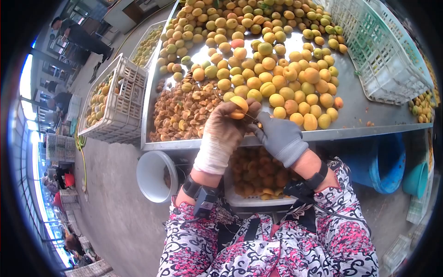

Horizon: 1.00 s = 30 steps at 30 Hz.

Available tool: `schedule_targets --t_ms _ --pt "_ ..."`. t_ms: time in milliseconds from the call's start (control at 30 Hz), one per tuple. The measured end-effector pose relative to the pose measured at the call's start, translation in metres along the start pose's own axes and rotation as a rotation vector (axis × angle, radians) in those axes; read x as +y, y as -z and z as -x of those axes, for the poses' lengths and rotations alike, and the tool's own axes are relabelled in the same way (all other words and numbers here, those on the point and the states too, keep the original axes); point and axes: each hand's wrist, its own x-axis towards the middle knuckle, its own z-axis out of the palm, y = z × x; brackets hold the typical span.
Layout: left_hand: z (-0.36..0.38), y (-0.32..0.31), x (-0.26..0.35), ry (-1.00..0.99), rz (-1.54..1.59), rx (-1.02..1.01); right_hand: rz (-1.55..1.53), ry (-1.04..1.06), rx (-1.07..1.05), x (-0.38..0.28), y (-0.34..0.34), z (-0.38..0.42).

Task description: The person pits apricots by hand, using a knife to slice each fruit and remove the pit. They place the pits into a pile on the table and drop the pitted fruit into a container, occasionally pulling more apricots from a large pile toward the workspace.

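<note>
My left hand [224,131], in a white glove stained brown, is closed around an apricot [239,104] that looks split open. My right hand [282,137], in a grey glove, meets it from the right with fingers pinched together. Something thin shows between the two hands, too small to make out. Beyond them, whole yellow-orange apricots [267,89] are heaped on a metal table [332,134]. A pile of brown apricot pits [182,115] lies left of my left hand. Under my wrists, a white crate [235,199] holds orange fruit, partly hidden by my arms.
Left of the table stand a white bucket [157,177] and a crate of apricots [113,111]. A white crate [385,62] rests on the table's right side. Blue [390,164] and teal [416,180] buckets are at lower right. Another person [80,37] stands at upper left.
</note>
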Motion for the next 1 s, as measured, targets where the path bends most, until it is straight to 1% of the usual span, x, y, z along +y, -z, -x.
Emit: schedule_targets --t_ms 67,200,267,333,400,433,500,533,567,600,733,800,867,900,933,967,1000 --pt "0.000 -0.006 0.003 0.024 0.121 0.030 -0.008 0.006 -0.036 0.000 0.010 0.001" --pt "0.000 -0.004 0.002 0.007 0.037 0.024 -0.002 0.017 -0.120 0.002 0.020 0.001" --pt "-0.003 0.000 -0.002 -0.032 0.015 0.061 -0.004 0.013 -0.124 0.004 0.021 0.002" --pt "-0.002 -0.002 -0.004 -0.032 0.004 0.078 -0.007 0.007 -0.128 0.004 0.025 0.003" --pt "-0.002 -0.005 -0.004 -0.035 -0.006 0.093 -0.006 -0.044 -0.167 0.000 0.034 0.003" --pt "-0.002 -0.006 -0.001 -0.011 0.047 0.067 -0.006 -0.044 -0.165 0.005 0.033 0.003" --pt "-0.004 -0.007 0.001 0.010 0.103 0.039 -0.391 -0.003 -0.158 0.018 0.036 0.002" --pt "-0.005 -0.006 0.000 -0.026 0.042 0.030 -0.387 -0.002 -0.159 0.019 0.038 0.001" --pt "-0.006 -0.005 -0.002 -0.059 -0.021 0.023 -0.543 -0.040 -0.112 0.019 0.042 0.001" --pt "-0.007 -0.005 -0.005 -0.058 -0.019 0.022 -0.698 -0.079 -0.064 0.020 0.045 0.000" --pt "-0.011 0.000 -0.017 -0.029 -0.073 -0.023 -0.652 -0.115 -0.112 0.015 0.041 -0.001" --pt "-0.012 -0.004 -0.023 -0.021 -0.073 -0.043 -0.729 -0.128 0.030 0.013 0.035 -0.003" --pt "-0.007 -0.018 -0.028 -0.096 -0.247 0.017 -0.705 -0.154 0.054 0.016 0.033 -0.006" --pt "-0.007 -0.016 -0.029 -0.094 -0.248 0.017 -0.680 -0.179 0.079 0.018 0.032 -0.008" --pt "-0.009 -0.012 -0.031 -0.046 -0.289 -0.043 -0.680 -0.182 0.081 0.021 0.029 -0.009" --pt "-0.009 -0.009 -0.031 0.001 -0.329 -0.102 -0.631 -0.142 0.133 0.024 0.026 -0.010" --pt "-0.007 -0.015 -0.029 0.005 -0.396 -0.138 -0.582 -0.103 0.184 0.026 0.024 -0.012"
